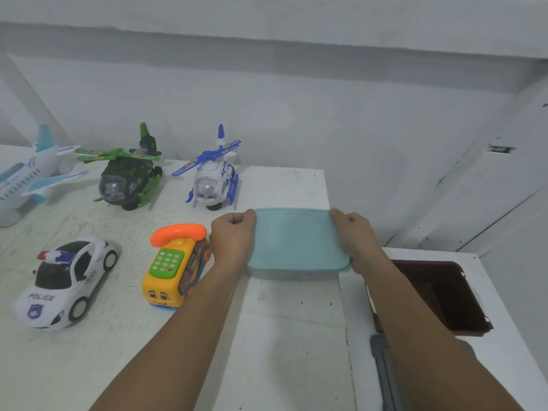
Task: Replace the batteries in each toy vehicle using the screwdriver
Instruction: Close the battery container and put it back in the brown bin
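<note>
View: head cam.
L hand (pixel 234 237): fingers curled, gripping left edge of teal box (pixel 296 241).
R hand (pixel 354 232): fingers curled, gripping right edge.
Toys: police car (pixel 68 280), phone bus (pixel 175 271), green helicopter (pixel 127 176), blue helicopter (pixel 213 179), plane (pixel 26 179); on table (pixel 281 336), left of box, untouched.
Screwdriver: not visible; poss. in box.
Risk: box sits at table's right edge; lid popping abruptly could spill contents off it.
Text: "POLICE" on car hood.

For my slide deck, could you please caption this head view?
The left hand and right hand grip a teal lidded box at a white table beside five toy vehicles.
</note>
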The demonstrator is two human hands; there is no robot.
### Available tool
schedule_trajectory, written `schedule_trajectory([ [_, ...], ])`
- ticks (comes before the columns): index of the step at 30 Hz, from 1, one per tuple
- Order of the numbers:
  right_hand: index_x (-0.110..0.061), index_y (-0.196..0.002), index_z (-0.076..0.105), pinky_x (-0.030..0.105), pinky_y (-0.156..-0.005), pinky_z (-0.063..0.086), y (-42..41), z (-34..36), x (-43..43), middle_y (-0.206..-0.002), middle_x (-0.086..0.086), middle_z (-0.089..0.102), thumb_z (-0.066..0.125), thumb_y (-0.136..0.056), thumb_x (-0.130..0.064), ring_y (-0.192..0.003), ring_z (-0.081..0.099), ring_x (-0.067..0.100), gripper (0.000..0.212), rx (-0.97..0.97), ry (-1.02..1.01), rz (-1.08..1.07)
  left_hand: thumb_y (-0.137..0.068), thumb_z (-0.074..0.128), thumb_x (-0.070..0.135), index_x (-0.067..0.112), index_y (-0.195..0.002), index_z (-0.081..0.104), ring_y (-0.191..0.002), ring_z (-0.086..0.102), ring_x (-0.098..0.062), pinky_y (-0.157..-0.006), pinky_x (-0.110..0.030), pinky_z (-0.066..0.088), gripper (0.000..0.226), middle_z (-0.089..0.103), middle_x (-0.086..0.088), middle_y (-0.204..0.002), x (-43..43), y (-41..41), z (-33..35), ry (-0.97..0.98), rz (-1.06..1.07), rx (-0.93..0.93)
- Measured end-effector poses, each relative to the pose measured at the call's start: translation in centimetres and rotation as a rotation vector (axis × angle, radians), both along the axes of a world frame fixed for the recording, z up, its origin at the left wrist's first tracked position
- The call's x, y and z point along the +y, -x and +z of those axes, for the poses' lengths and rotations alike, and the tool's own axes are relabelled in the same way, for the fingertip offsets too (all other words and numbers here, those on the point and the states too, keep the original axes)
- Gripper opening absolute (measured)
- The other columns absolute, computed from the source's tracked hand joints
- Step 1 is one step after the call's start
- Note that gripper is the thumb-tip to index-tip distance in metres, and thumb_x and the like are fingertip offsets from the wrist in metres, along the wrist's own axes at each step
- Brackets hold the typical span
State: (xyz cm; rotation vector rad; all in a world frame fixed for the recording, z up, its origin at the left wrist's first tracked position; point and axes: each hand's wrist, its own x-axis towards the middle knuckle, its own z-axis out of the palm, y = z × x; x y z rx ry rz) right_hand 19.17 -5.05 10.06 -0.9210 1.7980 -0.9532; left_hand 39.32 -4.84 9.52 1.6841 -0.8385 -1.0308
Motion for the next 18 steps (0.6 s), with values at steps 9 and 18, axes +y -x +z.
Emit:
schedule_trajectory([
  [9, -0.013, -0.109, 0.056, 0.028, -0.063, 0.046, 0.0, 0.9, 1.5, -0.104, 0.005, 0.062, 0.043, -0.096, -0.052, -0.088, 0.059, 0.022, 0.043, -0.115, -0.048, 0.003, -0.091, 0.061, 0.035, 0.019, -0.083, 0.068, -0.084, 0.067, -0.024, -0.082, -0.039, 0.055, 0.02, 0.07, 0.002, -0.08, 0.4, -0.5, 0.1, -0.014, -0.066, -0.061],
  [18, -0.011, -0.12, 0.06, 0.027, -0.066, 0.051, -0.4, 1.7, 5.7, -0.105, 0.003, 0.066, 0.055, -0.097, -0.029, -0.087, 0.061, 0.016, 0.03, -0.214, 0.01, -0.012, -0.089, 0.068, 0.029, 0.01, -0.12, 0.061, -0.095, 0.067, -0.024, -0.086, -0.039, 0.055, 0.037, 0.069, -0.007, -0.106, 3.9, -1.3, 0.9, -0.014, -0.211, 0.007],
])
